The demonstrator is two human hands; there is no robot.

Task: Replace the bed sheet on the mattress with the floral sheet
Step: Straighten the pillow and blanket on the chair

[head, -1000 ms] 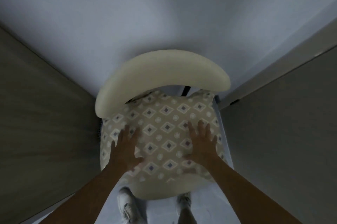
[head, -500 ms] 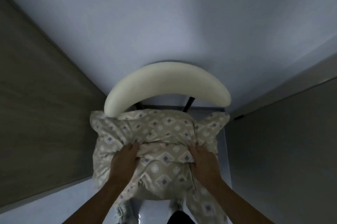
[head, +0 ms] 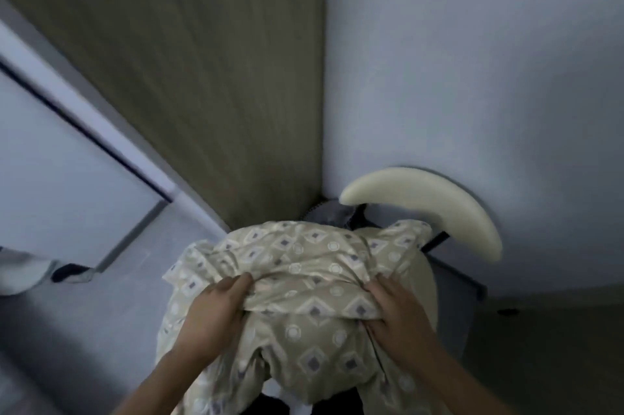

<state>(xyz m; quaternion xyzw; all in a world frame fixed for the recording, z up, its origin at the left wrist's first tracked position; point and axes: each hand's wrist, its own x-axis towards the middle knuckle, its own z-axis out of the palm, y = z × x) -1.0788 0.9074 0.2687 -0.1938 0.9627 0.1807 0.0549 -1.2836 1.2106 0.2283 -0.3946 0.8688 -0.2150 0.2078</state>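
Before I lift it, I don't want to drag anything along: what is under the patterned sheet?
The patterned sheet, gripped by the left hand and right hand, is bunched over a cream chair seat, bare only at its right edge. Anything else beneath is covered.

Sheet hides most of chair seat; its lower folds cut by bottom edge. Fingertips of both hands buried in cloth. Left background motion-blurred.

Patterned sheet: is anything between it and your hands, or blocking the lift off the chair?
Nothing visible. The left hand and right hand both grip the patterned sheet directly, bunched over the chair seat. The chair backrest curves behind it, not over it.
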